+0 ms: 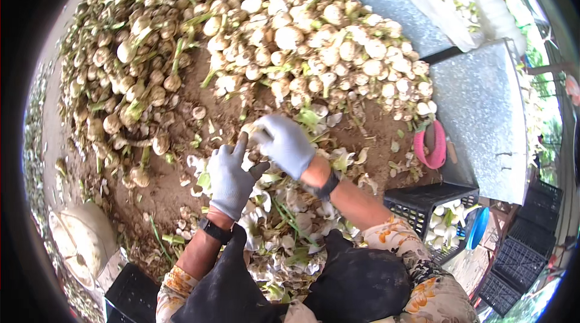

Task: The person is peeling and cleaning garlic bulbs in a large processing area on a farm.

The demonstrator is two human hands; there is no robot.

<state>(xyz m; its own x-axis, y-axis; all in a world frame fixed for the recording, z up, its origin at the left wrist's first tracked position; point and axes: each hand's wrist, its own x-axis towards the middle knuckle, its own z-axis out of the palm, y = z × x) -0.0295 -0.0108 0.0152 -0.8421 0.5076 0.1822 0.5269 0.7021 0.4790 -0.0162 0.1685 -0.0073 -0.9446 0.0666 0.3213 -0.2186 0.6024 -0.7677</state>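
Observation:
My right hand (283,146), in a pale grey knitted glove, curls its fingers around a small pale piece of bulb (248,129), mostly hidden by the fingers. Just below it is my left hand (231,178), gloved alike, with its thumb and forefinger spread and their tips stained dark. The left forefinger reaches up to the right fingertips; whether it touches the piece is unclear. Beneath both hands lie white and green peelings (290,223). Beyond them spreads a large heap of whitish, onion-like bulbs (290,37), many with green stalks and soil on them.
To the right, a pink plastic basket (429,144) leans beside a metal sheet box (480,114). A black crate (408,196) holds peeled white bulbs (446,228), near a blue basin (477,228). Stacked crates (519,255) stand farther right. A white bucket (84,241) is at left.

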